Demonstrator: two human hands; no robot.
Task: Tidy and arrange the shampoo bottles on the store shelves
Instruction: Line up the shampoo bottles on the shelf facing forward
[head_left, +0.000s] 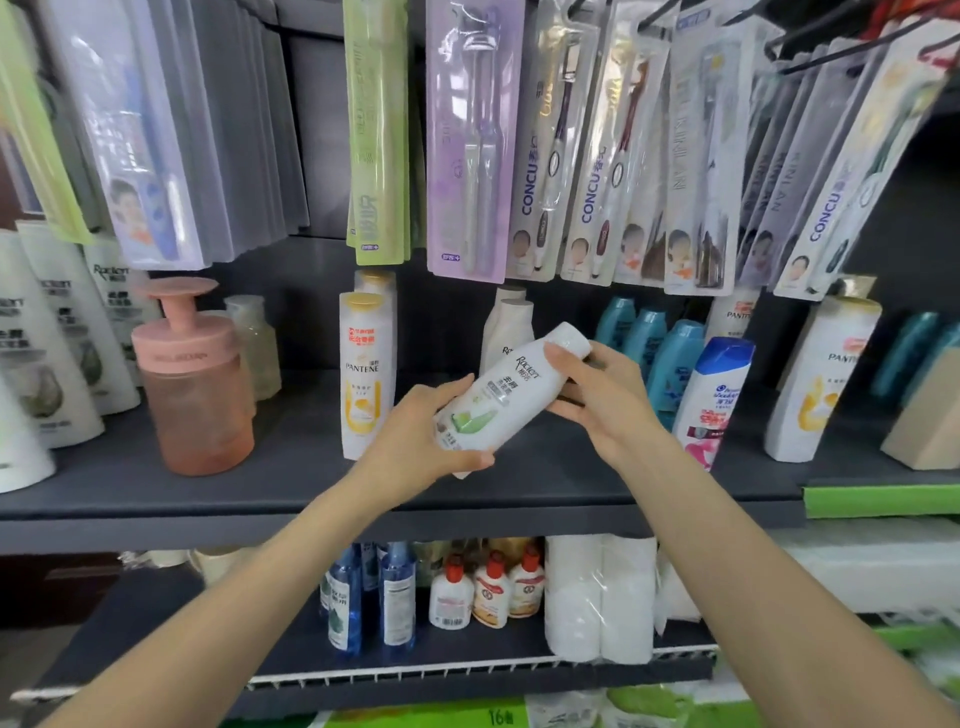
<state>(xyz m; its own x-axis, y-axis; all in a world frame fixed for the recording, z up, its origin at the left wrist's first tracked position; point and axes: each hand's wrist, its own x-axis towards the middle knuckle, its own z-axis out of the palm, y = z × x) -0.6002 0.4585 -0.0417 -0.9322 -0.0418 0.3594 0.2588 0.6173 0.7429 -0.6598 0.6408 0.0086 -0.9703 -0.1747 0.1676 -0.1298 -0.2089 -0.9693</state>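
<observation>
At centre frame, the white Rejoice bottle (511, 395) is held tilted above the grey shelf (291, 467), cap toward the upper right, clear of the shelf surface. The left hand (415, 441) curls its fingers round the base end; the right hand (597, 395) holds the neck end, thumb over the front and fingers behind. Risk noted: the Pantene bottle (366, 374) stands just left, and the Head & Shoulders bottle (714, 400) leans at right. A careless set-down or swing of either forearm would likely topple these neighbours. The hanging toothbrush packs (540, 145) above limit lifting room.
</observation>
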